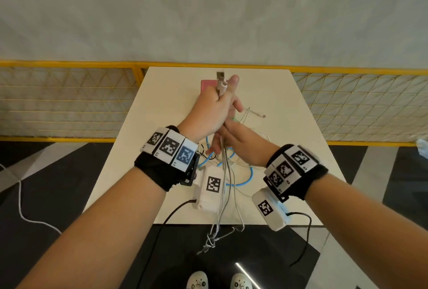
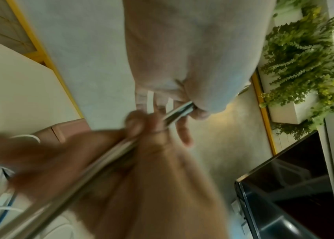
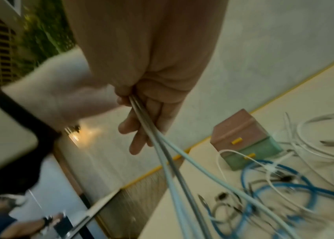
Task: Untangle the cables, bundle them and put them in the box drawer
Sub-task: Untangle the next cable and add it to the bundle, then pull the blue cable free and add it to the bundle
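My left hand (image 1: pixel 213 105) is raised over the table and grips the plug ends of several grey and white cables (image 1: pixel 225 186); a USB plug (image 1: pixel 220 75) sticks out above the fist. The strands hang down past the table's front edge, knotted at the bottom (image 1: pixel 212 241). Just below, my right hand (image 1: pixel 234 140) holds the same strands (image 3: pixel 168 161), which run out of its palm (image 3: pixel 139 113). In the blurred left wrist view its fingers (image 2: pixel 139 129) curl round the cables (image 2: pixel 92 166). The pink and green box drawer (image 3: pixel 241 137) stands shut at the table's far side, partly hidden behind my left hand (image 1: pixel 206 86).
On the cream table (image 1: pixel 289 126) lie a looped blue cable (image 1: pixel 250 173), a white cable with a connector (image 1: pixel 257 114) and thin dark wires (image 1: pixel 203 152). A yellow mesh fence (image 1: pixel 69 103) runs behind. A white cord (image 1: pixel 20 203) lies on the dark floor.
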A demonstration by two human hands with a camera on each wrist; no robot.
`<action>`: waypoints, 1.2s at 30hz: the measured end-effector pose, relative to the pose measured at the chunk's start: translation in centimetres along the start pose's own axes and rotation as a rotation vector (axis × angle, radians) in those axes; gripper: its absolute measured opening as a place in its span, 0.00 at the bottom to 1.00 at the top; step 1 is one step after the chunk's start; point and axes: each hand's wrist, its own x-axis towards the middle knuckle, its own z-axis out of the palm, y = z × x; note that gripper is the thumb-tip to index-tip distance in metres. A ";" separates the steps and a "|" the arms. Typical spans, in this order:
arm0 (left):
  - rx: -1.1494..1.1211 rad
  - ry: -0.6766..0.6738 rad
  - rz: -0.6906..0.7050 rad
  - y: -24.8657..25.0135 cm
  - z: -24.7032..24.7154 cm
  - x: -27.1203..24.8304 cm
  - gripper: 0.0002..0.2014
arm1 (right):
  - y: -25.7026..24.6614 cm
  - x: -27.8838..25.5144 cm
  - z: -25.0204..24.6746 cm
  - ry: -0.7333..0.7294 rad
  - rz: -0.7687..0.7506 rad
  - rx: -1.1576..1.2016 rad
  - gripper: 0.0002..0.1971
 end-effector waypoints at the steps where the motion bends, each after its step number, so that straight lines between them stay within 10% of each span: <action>1: 0.015 0.056 0.011 0.0 -0.3 0.1 0.33 | 0.8 0.0 0.6 -0.012 0.017 -0.033 0.12; 16: -0.341 0.053 -0.295 -3.9 -2.2 0.5 0.26 | 9.6 0.7 3.9 -0.586 0.371 -0.551 0.32; 36: -0.394 0.215 -0.431 -8.4 -3.7 1.3 0.27 | 14.1 7.1 6.7 -0.290 0.297 -0.791 0.17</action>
